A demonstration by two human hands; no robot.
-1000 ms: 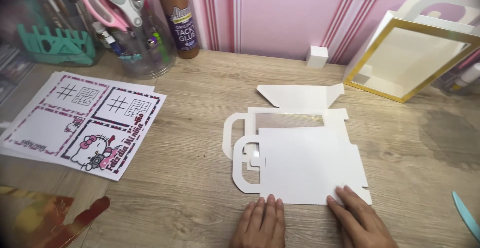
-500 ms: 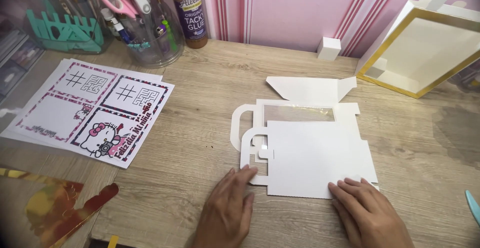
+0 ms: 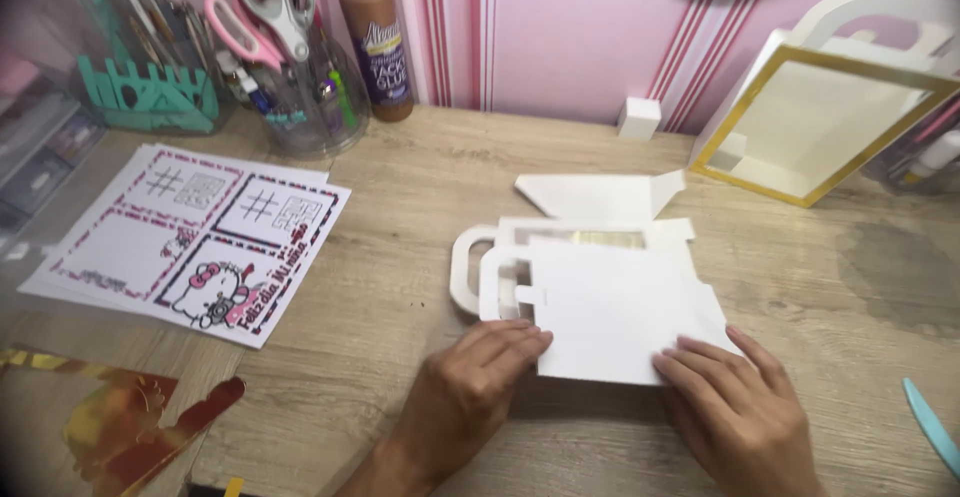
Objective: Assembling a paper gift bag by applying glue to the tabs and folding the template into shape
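Observation:
A flat white cardstock box template with cut-out handles on its left side lies on the wooden desk. My left hand rests on the desk with its fingertips pressing the template's lower left edge. Flat on the lower right corner of the template lies my right hand, fingers spread. Neither hand grips anything; both press down on the card.
Printed cartoon sheets lie at left. A glue bottle, a cup of scissors and pens and a teal organiser stand at the back. A gold-edged white box leans at right. Gold foil shapes sit lower left.
Both hands have slid up from the desk's near edge onto the template's lower edge, the left moving leftward to the lower left corner. The view has shifted.

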